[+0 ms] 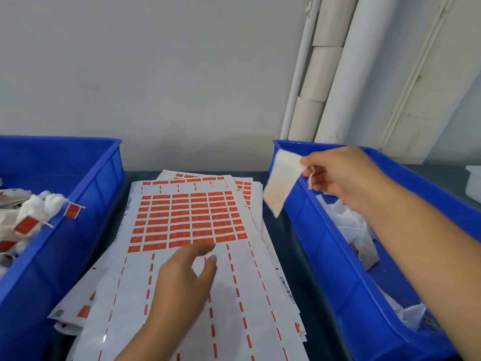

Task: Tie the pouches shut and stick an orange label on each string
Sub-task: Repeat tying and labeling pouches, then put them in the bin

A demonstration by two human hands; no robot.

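Observation:
My right hand (341, 175) pinches a flat white pouch (282, 182) by its top corner and holds it in the air over the left rim of the right blue bin (322, 243). The pouch's string hangs by my fingers. My left hand (184, 280) hovers over the label sheet (187, 220) with loosely curled fingers and holds nothing. The sheet carries rows of orange labels in its upper half; its lower half is peeled. More white pouches (361, 230) lie in the right bin. Tied pouches with orange labels (26, 225) fill the left blue bin (86, 204).
Several more label sheets are stacked under the top one on the dark table (276, 259). White pipes (338, 69) lean against the grey wall behind the right bin. A white container (473, 183) sits at the far right edge.

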